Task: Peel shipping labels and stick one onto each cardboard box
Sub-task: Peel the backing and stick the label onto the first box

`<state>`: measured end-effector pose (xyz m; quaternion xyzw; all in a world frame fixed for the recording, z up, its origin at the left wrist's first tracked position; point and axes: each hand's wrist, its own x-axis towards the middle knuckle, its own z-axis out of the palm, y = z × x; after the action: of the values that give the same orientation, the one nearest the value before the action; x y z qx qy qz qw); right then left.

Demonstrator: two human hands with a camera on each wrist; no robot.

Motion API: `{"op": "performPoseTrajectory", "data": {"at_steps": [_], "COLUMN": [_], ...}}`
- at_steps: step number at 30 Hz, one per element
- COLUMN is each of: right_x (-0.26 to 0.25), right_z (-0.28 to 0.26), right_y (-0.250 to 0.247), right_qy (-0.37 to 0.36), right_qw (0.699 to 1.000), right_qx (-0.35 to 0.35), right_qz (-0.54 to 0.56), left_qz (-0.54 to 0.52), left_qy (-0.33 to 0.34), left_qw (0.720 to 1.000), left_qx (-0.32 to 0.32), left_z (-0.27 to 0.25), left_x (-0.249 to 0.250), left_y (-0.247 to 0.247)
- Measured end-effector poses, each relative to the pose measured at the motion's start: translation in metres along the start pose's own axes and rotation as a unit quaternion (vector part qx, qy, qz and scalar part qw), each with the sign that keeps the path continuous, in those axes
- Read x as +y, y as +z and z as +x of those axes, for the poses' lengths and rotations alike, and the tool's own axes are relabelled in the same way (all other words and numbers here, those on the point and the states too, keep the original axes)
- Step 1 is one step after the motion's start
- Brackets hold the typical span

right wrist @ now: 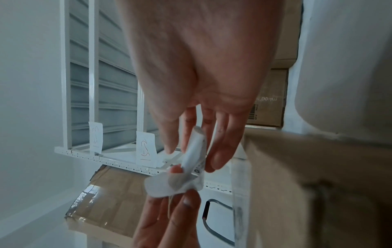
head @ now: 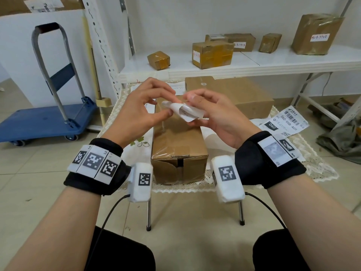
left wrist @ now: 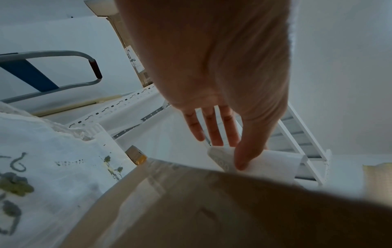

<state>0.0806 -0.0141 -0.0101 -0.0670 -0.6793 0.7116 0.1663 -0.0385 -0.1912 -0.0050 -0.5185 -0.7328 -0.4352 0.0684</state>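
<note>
A curled white shipping label (head: 185, 114) hangs in the air between both hands, above a long taped cardboard box (head: 177, 145). My left hand (head: 169, 106) pinches the label's left end between thumb and fingers. My right hand (head: 197, 108) grips the right end, thumb on top and fingers underneath. In the left wrist view my left hand (left wrist: 229, 151) has its thumb pressed onto the label (left wrist: 275, 162) over the box (left wrist: 191, 209). In the right wrist view my right hand (right wrist: 191, 156) holds the rolled label (right wrist: 161, 188), and the left hand's fingers (right wrist: 180, 209) pinch its lower flap.
The box lies on a small table with a lace cloth (head: 316, 173). A bigger cardboard box (head: 244, 94) stands behind it, and printed label sheets (head: 287, 122) lie at the right. Several taped boxes sit on a white shelf (head: 273, 61). A blue trolley (head: 43, 120) is at the left.
</note>
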Motion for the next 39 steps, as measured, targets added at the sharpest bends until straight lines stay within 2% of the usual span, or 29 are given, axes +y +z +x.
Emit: {"op": "performPoseTrajectory", "data": {"at_steps": [5, 18, 32, 39], "right_x": [0.0, 0.001, 0.001, 0.002], "right_z": [0.002, 0.004, 0.001, 0.002], "right_y": [-0.003, -0.007, -0.002, -0.006], "right_qy": [0.01, 0.047, 0.05, 0.059], "right_qw": [1.0, 0.998, 0.998, 0.998], "right_qx": [0.001, 0.027, -0.002, 0.02], "right_qz": [-0.022, 0.037, 0.03, 0.032], "left_qz": [0.0, -0.01, -0.02, -0.007], "left_qy": [0.016, 0.011, 0.018, 0.022], "left_qw": [1.0, 1.0, 0.999, 1.0], "left_qx": [-0.017, -0.017, -0.024, -0.015], "left_z": [0.0, -0.002, -0.003, -0.002], "left_x": [0.001, 0.007, 0.01, 0.011], "left_y": [0.003, 0.002, 0.004, 0.005]}}
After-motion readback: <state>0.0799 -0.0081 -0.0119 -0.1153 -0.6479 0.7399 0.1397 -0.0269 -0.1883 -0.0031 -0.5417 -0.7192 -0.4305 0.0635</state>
